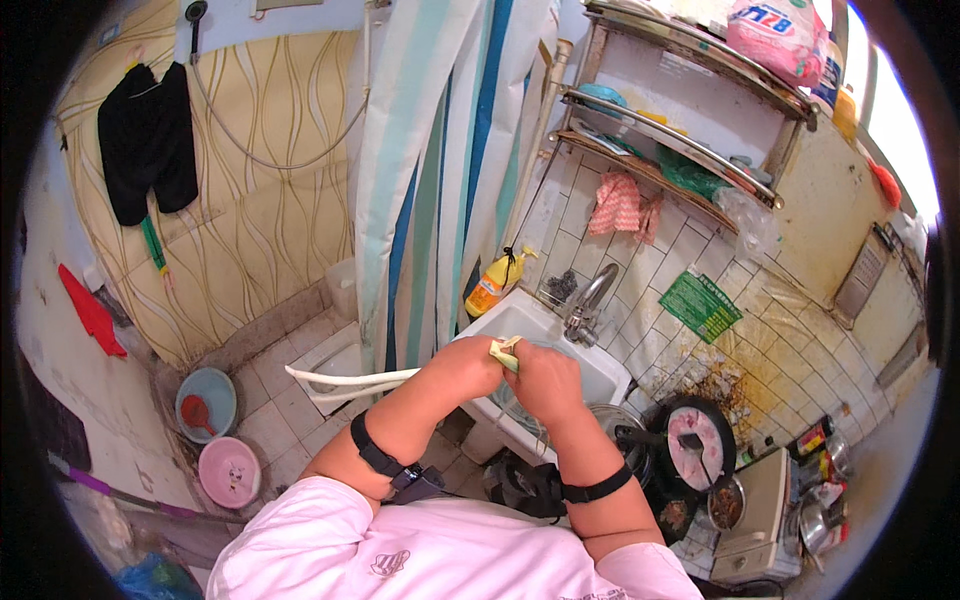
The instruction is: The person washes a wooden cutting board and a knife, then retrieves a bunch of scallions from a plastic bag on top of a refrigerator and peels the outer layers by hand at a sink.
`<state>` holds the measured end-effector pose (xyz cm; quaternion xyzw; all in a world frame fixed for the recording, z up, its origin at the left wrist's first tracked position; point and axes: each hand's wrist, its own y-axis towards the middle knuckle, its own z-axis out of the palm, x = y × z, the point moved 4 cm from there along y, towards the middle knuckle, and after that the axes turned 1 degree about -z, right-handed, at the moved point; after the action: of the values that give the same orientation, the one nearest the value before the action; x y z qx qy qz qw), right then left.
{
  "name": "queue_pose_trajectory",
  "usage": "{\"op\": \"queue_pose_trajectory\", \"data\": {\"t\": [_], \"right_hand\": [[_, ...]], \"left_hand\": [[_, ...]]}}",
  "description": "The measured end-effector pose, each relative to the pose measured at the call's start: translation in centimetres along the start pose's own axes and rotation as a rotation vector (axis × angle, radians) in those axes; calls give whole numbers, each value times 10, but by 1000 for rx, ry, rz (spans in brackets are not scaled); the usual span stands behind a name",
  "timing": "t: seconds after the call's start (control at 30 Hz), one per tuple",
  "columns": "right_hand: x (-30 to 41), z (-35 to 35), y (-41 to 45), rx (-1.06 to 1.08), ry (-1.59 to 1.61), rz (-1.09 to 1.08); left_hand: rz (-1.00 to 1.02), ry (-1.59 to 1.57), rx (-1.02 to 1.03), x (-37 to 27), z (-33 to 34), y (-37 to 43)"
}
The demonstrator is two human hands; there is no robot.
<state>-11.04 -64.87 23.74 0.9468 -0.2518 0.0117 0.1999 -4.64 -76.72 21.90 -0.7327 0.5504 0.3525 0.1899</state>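
Note:
Both hands are close together over the white ceramic sink [609, 369]. My left hand [474, 366] is closed around long pale stalks [358, 381], which look like scallions or leeks. Their white ends stick out leftward past my left forearm. A yellow-green leafy piece [505, 352] shows between my hands. My right hand [551, 376] grips this piece, its knuckles hiding much of it. Thin strands hang below my right hand. In the basin, partly covered by my hands, is what seems to be a clear bowl or water.
A chrome faucet [583, 315] rises behind the sink, near a yellow pump bottle [495, 285]. A striped curtain [427, 195] hangs at the left. To the right are a wok [694, 442] with a spatula and a metal bowl [727, 504]. Basins [229, 472] stand on the floor.

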Motion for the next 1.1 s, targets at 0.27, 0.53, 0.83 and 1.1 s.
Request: {"op": "queue_pose_trajectory", "data": {"t": [0.27, 0.53, 0.83, 1.1], "right_hand": [[-130, -1, -6, -412, 545, 402], [-80, 5, -7, -148, 798, 379], [-23, 134, -50, 336, 774, 101], [-38, 321, -207, 678, 671, 454]], "left_hand": [[133, 179, 20, -10, -65, -27], [133, -84, -285, -5, -92, -22], [356, -574, -438, 34, -90, 0], [71, -624, -108, 170, -54, -21]]}}
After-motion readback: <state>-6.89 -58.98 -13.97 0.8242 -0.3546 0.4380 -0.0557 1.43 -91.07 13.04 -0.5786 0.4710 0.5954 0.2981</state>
